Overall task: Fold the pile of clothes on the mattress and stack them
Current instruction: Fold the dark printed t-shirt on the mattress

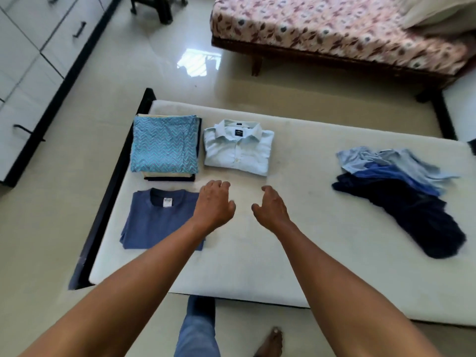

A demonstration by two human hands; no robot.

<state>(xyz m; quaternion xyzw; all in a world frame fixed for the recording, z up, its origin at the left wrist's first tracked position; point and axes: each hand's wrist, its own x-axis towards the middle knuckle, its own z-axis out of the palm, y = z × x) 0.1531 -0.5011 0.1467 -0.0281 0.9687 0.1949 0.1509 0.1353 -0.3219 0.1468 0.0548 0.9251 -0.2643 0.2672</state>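
Two loose, empty hands (left hand (213,204), right hand (271,207)) above a white mattress (257,253) on glossy, seemingly tiled floor (167,42).

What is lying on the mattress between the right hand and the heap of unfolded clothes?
Nothing: in the head view, only bare white mattress lies between the right hand and the unfolded heap.

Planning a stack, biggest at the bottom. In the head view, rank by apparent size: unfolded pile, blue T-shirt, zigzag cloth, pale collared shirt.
1. unfolded pile
2. blue T-shirt, though nearer the camera and partly covered, so unsure
3. zigzag cloth and pale collared shirt, alike
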